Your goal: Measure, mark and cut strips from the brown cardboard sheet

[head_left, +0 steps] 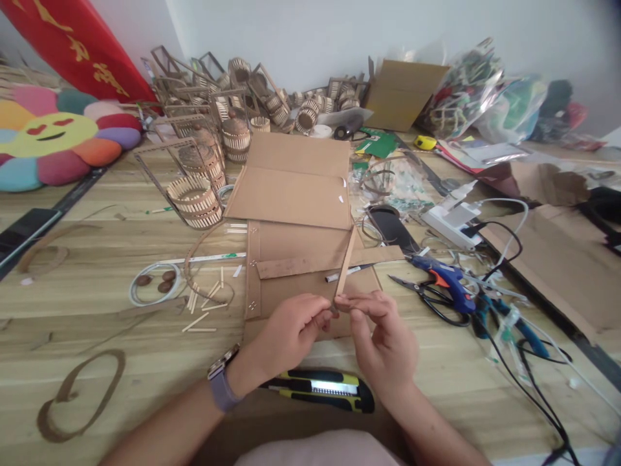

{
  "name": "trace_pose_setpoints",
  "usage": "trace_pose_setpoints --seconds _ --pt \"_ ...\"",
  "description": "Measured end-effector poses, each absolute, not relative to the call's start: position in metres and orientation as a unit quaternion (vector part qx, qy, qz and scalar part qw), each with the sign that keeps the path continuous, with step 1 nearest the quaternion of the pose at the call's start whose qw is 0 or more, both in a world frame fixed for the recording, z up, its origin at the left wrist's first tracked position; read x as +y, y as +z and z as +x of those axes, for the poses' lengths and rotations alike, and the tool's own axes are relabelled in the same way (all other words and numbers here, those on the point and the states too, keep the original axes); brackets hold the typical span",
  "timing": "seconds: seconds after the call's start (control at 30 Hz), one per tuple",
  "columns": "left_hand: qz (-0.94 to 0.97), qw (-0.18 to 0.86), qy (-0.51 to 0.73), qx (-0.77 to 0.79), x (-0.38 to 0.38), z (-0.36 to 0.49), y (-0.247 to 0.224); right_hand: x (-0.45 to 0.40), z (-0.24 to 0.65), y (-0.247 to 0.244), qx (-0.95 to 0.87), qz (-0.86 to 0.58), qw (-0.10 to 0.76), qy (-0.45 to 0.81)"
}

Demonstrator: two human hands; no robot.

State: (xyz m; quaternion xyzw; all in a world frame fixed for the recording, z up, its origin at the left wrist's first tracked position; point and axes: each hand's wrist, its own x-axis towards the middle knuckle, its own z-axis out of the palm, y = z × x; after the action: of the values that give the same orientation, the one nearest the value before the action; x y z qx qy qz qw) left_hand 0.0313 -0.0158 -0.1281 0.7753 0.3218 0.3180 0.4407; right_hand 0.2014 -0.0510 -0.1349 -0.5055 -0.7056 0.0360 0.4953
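My right hand [385, 336] pinches the near end of a narrow light-brown strip [347, 259], which sticks out away from me. My left hand [294, 327] is closed beside it, thumb and forefinger pressed together near the strip's end; what they hold is hidden. Under and beyond both hands lies flat cardboard [295, 236]. A wider brown strip [291, 264] and a white marker pen [343, 274] rest on it. Closer to me, a yellow-and-black utility knife [325, 389] lies below my wrists.
Left are small sticks [204, 314], a white tape roll [155, 285] with nuts inside and a curled strip [80, 395]. Scissors [434, 301], a blue glue gun [449, 281] and a power strip [451, 223] with cables lie right. Behind stand several miniature wooden buckets [196, 200].
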Motion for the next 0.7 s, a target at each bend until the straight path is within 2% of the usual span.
trace_pose_setpoints --seconds 0.13,0.27,0.5,0.7 --pt "0.796 0.418 0.297 0.323 -0.0133 0.0297 -0.1249 -0.0503 0.202 -0.1342 -0.7 -0.512 0.494 0.057" --pt "0.763 0.456 0.25 0.384 -0.0126 0.0304 -0.1234 -0.0493 0.2 -0.1341 -0.737 -0.491 0.465 0.017" --pt "0.674 0.547 0.28 0.41 -0.0155 0.0332 -0.1257 -0.0465 0.1965 -0.1366 -0.76 -0.479 0.437 -0.043" --pt "0.696 0.536 0.285 0.383 -0.0166 0.0347 -0.1234 -0.0489 0.1968 -0.1354 -0.757 -0.479 0.442 -0.042"
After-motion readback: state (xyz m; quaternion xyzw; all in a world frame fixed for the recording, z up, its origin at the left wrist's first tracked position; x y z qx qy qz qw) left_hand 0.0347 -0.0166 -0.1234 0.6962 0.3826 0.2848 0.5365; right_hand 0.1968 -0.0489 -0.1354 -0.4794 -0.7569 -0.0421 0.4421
